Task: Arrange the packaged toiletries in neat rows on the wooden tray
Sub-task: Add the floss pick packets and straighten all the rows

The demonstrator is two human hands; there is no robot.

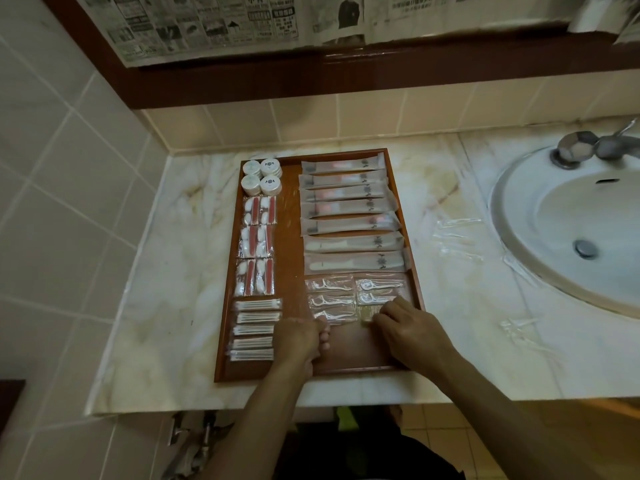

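Observation:
The wooden tray (289,244) lies on a marble counter. Its left column holds round soaps (261,176), red-and-white packets (258,244) and cotton swab packs (254,329). The right column holds several long toothbrush sachets (349,216) in a row, with clear floss-pick packets (330,297) below them. My left hand (299,337) rests on the tray with fingers curled, fingertips at the lowest left floss packet. My right hand (410,327) presses its fingertips on a clear packet (369,313) at the lower right of the floss group; whether it pinches the packet is hidden.
Several loose clear floss-pick packets (457,237) lie on the counter right of the tray, and more packets (519,329) sit nearer the front. A white sink (571,233) with a metal tap (588,147) is at the right. Tiled walls close the left and back.

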